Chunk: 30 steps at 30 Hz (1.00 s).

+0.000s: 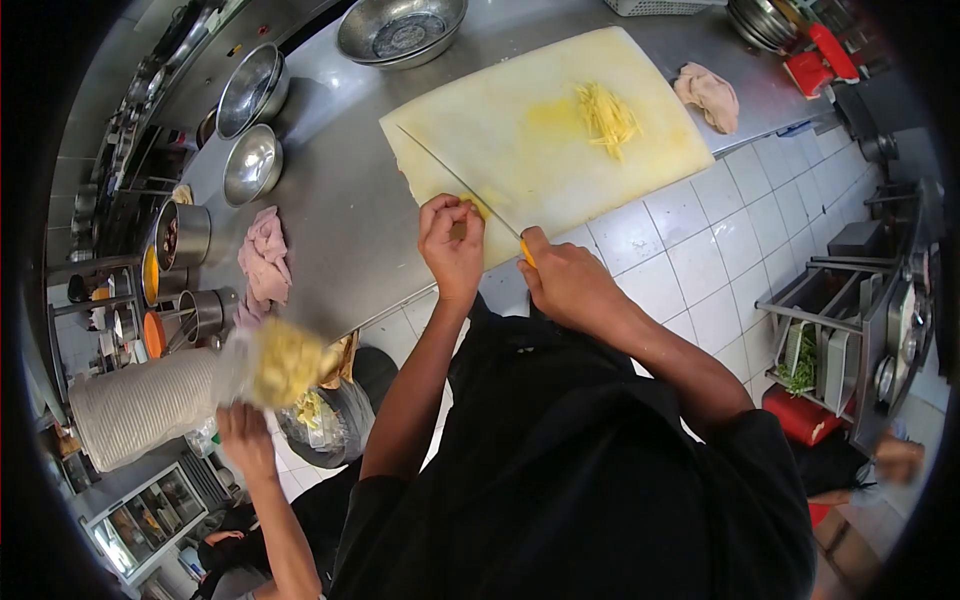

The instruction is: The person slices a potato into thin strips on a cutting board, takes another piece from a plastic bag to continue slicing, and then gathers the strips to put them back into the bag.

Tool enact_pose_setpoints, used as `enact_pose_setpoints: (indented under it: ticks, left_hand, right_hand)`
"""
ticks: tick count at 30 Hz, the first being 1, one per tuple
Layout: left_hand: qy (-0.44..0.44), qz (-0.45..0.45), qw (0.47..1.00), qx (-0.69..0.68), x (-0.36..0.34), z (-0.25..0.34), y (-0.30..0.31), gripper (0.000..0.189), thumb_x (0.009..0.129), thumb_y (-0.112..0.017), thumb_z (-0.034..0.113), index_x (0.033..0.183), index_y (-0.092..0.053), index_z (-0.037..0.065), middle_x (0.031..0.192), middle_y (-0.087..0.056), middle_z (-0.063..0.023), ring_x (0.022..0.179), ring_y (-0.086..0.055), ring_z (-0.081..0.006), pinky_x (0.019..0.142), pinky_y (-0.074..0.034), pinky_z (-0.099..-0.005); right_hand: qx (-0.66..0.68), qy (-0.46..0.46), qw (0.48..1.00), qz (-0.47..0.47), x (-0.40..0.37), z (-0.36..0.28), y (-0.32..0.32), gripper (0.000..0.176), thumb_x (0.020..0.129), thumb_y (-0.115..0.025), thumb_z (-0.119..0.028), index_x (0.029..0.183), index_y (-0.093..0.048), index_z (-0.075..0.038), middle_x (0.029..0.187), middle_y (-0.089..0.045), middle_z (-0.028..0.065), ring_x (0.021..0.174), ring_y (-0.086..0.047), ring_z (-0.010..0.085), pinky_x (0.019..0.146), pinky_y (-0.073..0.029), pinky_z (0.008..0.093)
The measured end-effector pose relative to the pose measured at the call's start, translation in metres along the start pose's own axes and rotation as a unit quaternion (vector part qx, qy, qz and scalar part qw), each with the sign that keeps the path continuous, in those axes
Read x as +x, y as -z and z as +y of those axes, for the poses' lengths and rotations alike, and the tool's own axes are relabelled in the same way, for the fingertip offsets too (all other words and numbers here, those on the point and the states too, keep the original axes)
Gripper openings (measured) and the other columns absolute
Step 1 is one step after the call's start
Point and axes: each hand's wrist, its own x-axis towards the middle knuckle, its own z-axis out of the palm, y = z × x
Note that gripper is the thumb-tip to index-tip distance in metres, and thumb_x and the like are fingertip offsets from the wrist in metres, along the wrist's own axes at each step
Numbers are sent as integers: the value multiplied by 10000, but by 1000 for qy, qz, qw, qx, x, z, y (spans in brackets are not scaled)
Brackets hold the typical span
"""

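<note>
A white cutting board (480, 110) lies at an angle on the steel counter. My right hand (572, 285) is closed round the yellow handle of a long thin-bladed knife (452, 172), whose blade slants over the board's near left part. Beside the blade, the curled fingers of my left hand (452, 245) press on a small yellow food piece (478, 205), mostly hidden by hand and blade. Farther right on the board rests a heap of thin yellow strips (607, 120), with a yellow wet stain (550, 115) to its left.
At left, a co-worker's hand (246, 440) holds a blurred clear bag of yellow pieces (285, 362) over a lined bin (345, 440). Steel bowls (400, 30) and a pink cloth (265, 255) stand on the counter. Another cloth (708, 97) touches the board's right side.
</note>
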Motion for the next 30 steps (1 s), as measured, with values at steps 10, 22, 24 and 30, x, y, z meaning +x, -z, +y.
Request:
enact_pose_setpoints:
  ticks: [10,22,24,30]
  left_hand:
    - [4,11,1000,-4,0,1,-1,74,856,-741,-43,866,-668,-42,1045,-651,-144,917,-671,-249,773,-562,-324]
    - [-6,17,1000,-7,3,0,-3,71,845,-743,-51,893,-693,-35,1044,-651,-128,896,-676,-239,772,-568,-321]
    - [-8,18,1000,-12,3,2,-6,76,844,-742,-53,900,-695,-34,1046,-651,-127,890,-677,-239,774,-569,-323]
    - [1,8,1000,-1,1,0,-2,82,848,-736,-54,913,-688,-39,1052,-648,-128,882,-675,-229,776,-567,-316]
  right_hand:
    - [-4,-5,1000,-26,2,-6,7,209,989,-534,-130,1073,-498,58,768,-671,315,788,-675,513,748,-527,591]
    - [-8,7,1000,-5,36,21,-23,240,985,-570,-137,1101,-459,42,793,-672,311,816,-662,518,757,-505,606]
    - [-2,18,1000,13,35,26,-21,255,987,-588,-140,1100,-446,39,757,-664,300,784,-653,522,726,-500,609]
    - [-5,16,999,28,23,18,-16,259,990,-590,-144,1116,-440,25,750,-661,294,779,-649,520,717,-494,606]
